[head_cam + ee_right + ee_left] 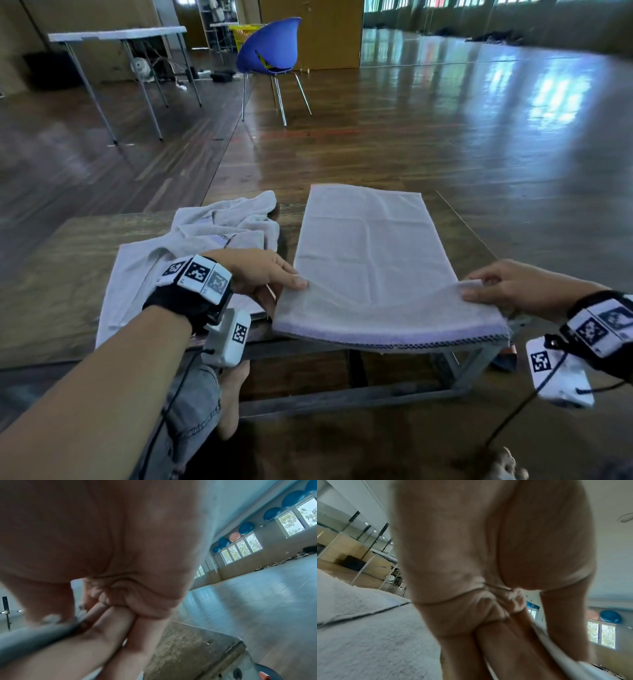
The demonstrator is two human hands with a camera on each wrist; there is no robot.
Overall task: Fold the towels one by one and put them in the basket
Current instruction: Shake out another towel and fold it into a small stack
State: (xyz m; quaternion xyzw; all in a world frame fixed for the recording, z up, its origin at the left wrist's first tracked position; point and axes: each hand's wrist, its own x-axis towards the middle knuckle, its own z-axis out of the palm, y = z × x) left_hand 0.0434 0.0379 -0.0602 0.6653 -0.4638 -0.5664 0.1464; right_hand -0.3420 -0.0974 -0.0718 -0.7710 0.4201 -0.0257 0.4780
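Note:
A pale grey towel (pixel 370 250) lies spread lengthwise on a low wooden table (pixel 68 260), its purple-striped near hem raised off the table edge. My left hand (pixel 274 277) pinches the hem's left corner, thumb on top. My right hand (pixel 486 287) pinches the right corner. In the left wrist view the towel edge (pixel 556 645) runs between thumb and fingers. In the right wrist view the dark hem (pixel 34 637) sits pinched the same way. A crumpled pile of more towels (pixel 205 233) lies left of the spread one, under my left wrist. No basket near the table is visible.
A blue chair (pixel 270 48) stands on the wooden floor beyond the table, with a yellow crate (pixel 241 34) behind it. A white folding table (pixel 116 34) is at the far left. My knee (pixel 195 404) and a bare foot sit under the table's near edge.

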